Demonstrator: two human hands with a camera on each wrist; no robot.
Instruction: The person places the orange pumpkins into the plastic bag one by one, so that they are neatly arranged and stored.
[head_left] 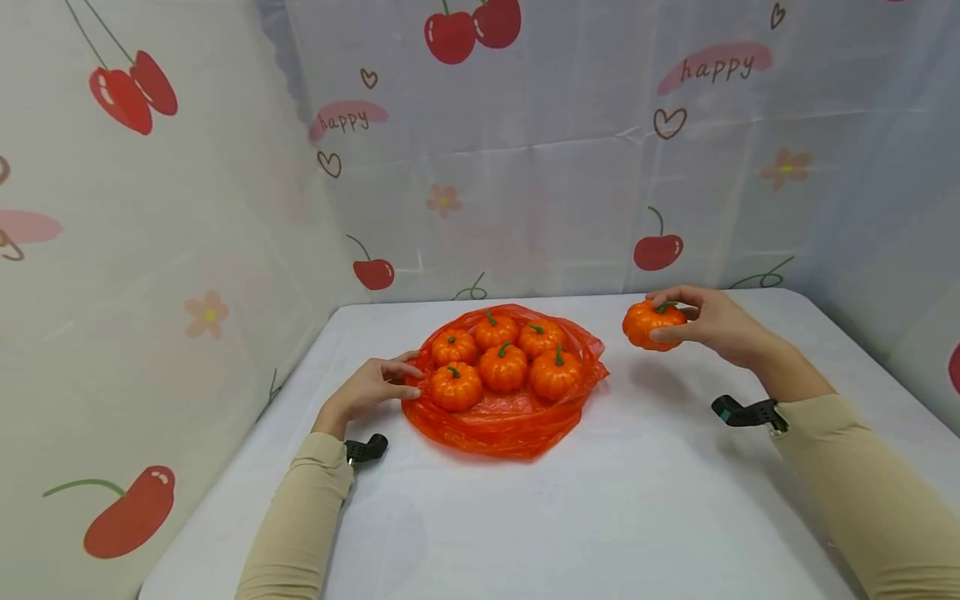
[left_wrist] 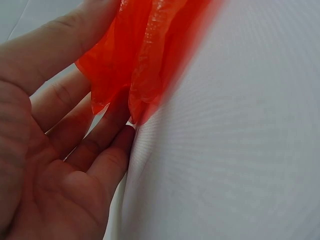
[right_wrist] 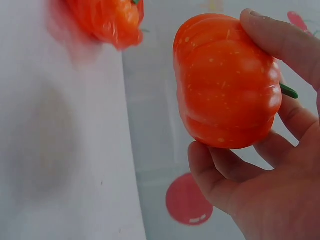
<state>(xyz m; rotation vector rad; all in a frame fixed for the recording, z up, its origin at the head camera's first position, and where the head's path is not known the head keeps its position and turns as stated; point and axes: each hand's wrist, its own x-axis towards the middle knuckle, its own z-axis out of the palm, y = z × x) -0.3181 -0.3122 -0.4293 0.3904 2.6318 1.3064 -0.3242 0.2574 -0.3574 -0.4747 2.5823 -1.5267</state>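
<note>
My right hand [head_left: 723, 325] holds a small orange toy pumpkin [head_left: 643, 325] with a green stem above the right side of the table. Thumb and fingers span the pumpkin [right_wrist: 227, 82] in the right wrist view, its stem pointing toward the palm. At the left edge of a red plastic bag [head_left: 487, 433], my left hand [head_left: 372, 387] pinches the film. Seen from the left wrist, the bag's folds [left_wrist: 142, 55] run between the thumb and the fingers. Several more pumpkins [head_left: 502, 367] sit together in the opened bag, stems mostly up.
A white cloth covers the table [head_left: 570, 525], whose far edge lies behind the bag. Curtains [head_left: 540, 208] printed with cherries, hearts and flowers hang at the back and both sides. Each wrist carries a small black camera [head_left: 366, 448].
</note>
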